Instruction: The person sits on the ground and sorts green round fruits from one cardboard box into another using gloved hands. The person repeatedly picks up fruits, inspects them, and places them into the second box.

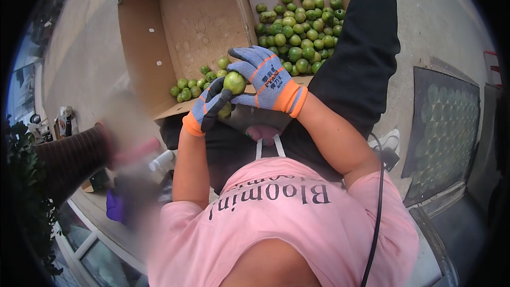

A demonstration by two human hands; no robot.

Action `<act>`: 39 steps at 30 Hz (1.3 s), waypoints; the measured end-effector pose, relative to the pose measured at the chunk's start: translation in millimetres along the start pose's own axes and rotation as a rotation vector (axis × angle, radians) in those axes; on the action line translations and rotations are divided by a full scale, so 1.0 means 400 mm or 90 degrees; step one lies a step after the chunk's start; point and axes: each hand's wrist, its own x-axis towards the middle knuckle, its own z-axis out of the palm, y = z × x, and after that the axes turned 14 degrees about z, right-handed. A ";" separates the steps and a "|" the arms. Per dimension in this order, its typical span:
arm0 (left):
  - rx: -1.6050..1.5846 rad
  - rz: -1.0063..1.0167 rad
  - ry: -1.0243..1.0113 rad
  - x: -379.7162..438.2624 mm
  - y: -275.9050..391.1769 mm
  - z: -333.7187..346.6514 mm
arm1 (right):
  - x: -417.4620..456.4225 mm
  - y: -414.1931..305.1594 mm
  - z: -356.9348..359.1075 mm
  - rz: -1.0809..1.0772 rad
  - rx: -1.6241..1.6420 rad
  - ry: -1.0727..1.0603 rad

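Observation:
Both hands wear blue-grey work gloves with orange cuffs and dark-coated fingers. A round green fruit [234, 83] is between my left hand [210, 103] and my right hand [263, 79], with the fingertips of both around it. Another green fruit [224, 110] shows just under my left thumb, against the left hand; how it is held is partly hidden. Ahead lies an open cardboard box [201, 12] with a small group of green fruits [186, 95] along its near edge. The box to its right holds a large heap of green fruits [303, 36], some with brownish patches.
My black-trousered leg [354, 56] runs along the right side of the right box. A black cable [375, 227] hangs over my right side. A dark patterned mat [442, 135] lies at right. A large ribbed brown pot [71, 155] and leafy plant [26, 187] stand at left.

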 end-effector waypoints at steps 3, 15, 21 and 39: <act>-0.114 -0.014 0.124 -0.002 -0.001 0.012 | 0.009 0.017 -0.014 0.045 0.002 0.090; -0.030 0.053 0.046 -0.014 0.002 0.052 | -0.003 0.005 -0.017 -0.010 0.095 0.060; -0.010 0.042 0.035 0.000 0.029 0.099 | -0.018 -0.004 -0.007 0.006 0.158 -0.136; 0.026 0.140 0.191 0.035 -0.019 0.102 | -0.027 -0.036 -0.042 -0.047 0.060 -0.008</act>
